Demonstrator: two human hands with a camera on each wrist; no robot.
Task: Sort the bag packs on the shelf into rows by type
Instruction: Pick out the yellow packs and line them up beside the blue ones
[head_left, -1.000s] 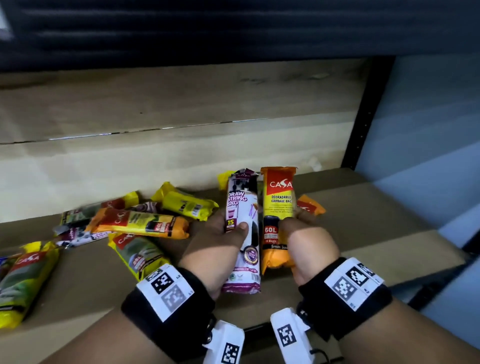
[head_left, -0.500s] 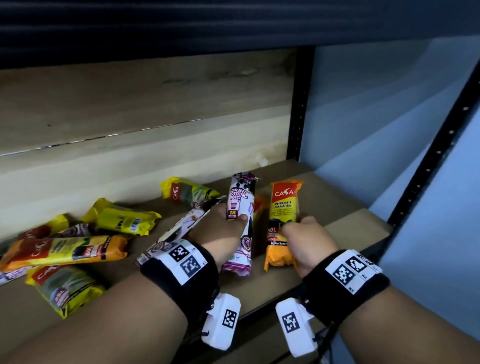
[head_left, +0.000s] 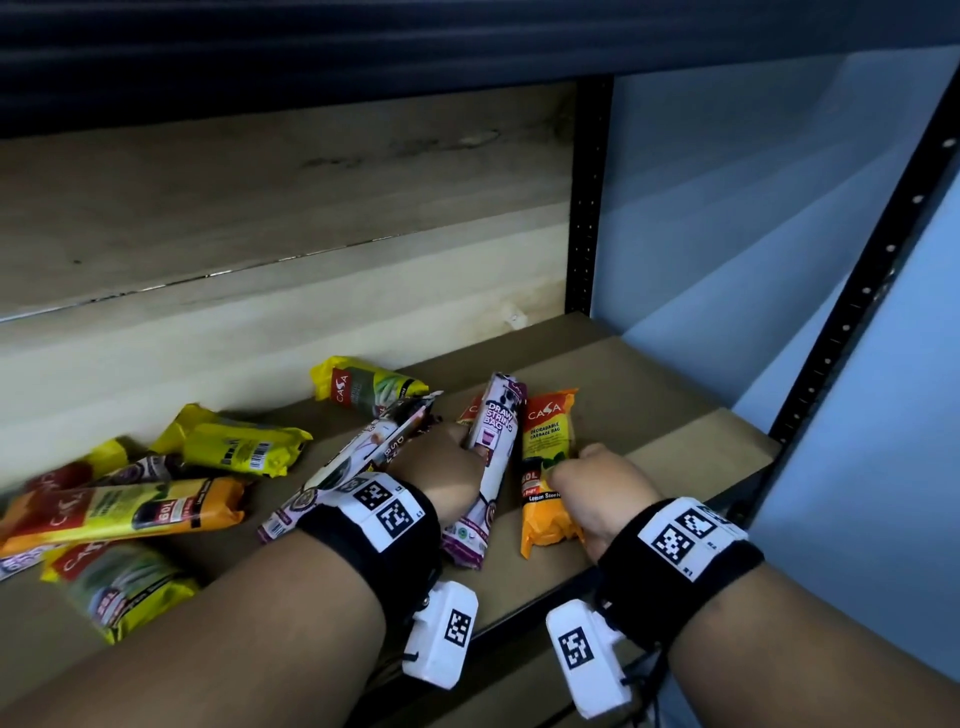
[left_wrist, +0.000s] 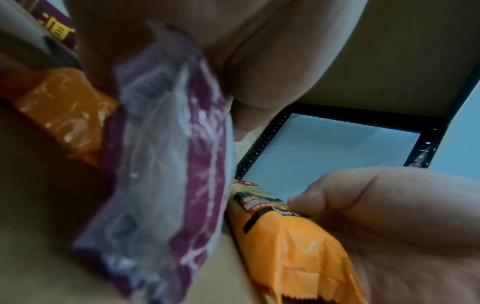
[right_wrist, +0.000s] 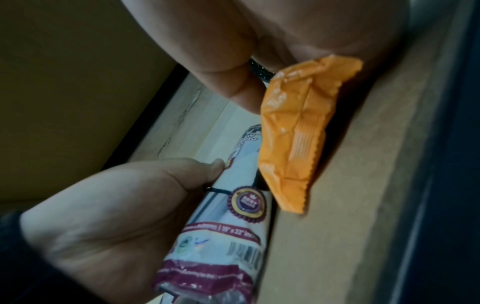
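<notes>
Beside each other, left hand (head_left: 447, 467) gripping drawstring pack (head_left: 493, 441), right hand (head_left: 602, 488) gripping orange pack (head_left: 548, 441), should set them down parallel.

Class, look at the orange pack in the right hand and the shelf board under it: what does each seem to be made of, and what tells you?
Orange pack: probably thin glossy plastic film; it crinkles, shines, and has a crimped, serrated end seal.
Shelf board: likely matte fibreboard or similar pressed wood; flat brown, no visible grain.
</notes>
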